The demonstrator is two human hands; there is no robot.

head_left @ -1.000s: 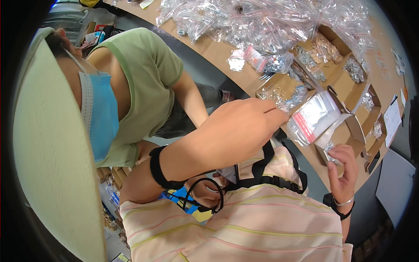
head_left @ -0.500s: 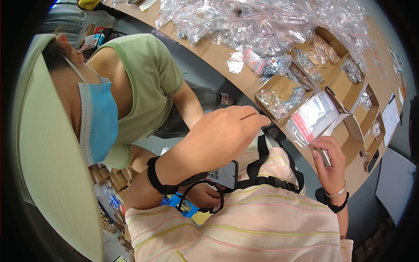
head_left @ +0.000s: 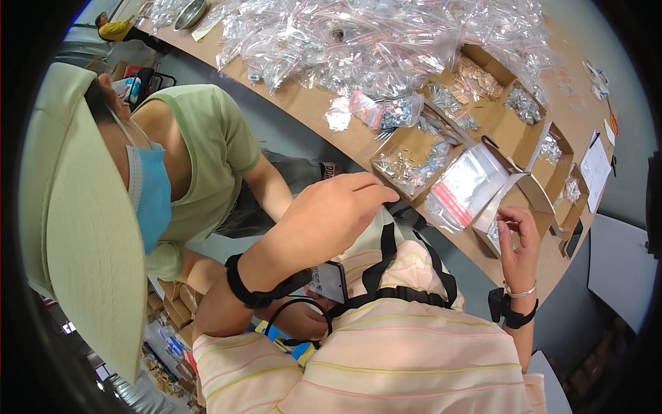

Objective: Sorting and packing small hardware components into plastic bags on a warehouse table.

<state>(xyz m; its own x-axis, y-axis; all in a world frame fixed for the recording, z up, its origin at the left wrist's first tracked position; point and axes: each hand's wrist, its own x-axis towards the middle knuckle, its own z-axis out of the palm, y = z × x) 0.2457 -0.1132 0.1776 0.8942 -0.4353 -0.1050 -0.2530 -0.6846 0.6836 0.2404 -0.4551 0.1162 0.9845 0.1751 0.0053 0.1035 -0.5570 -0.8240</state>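
Note:
My left hand (head_left: 338,210) hangs in front of my body, its bent fingers pressed together; the fingertips are partly hidden, and I cannot make out anything in them. My right hand (head_left: 520,238) is half curled beside the cardboard box at the table's near edge, with a gap between thumb and fingers and nothing seen in it. Close to it lies a stack of clear zip bags (head_left: 469,183) with red-striped edges. Beyond that, an open cardboard tray (head_left: 396,183) holds small metal parts and little bags.
Clear plastic bags (head_left: 331,48) are heaped across the far table (head_left: 310,114). Further cardboard boxes (head_left: 500,131) hold small hardware. A clipboard (head_left: 594,169) lies at the right. On my left stands a co-worker (head_left: 207,138); a phone (head_left: 327,281) shows beneath my left forearm.
The view has shifted, so the table and co-worker sit differently in it. My right hand has come away from the zip bags toward the box beside them. My left hand keeps its pose.

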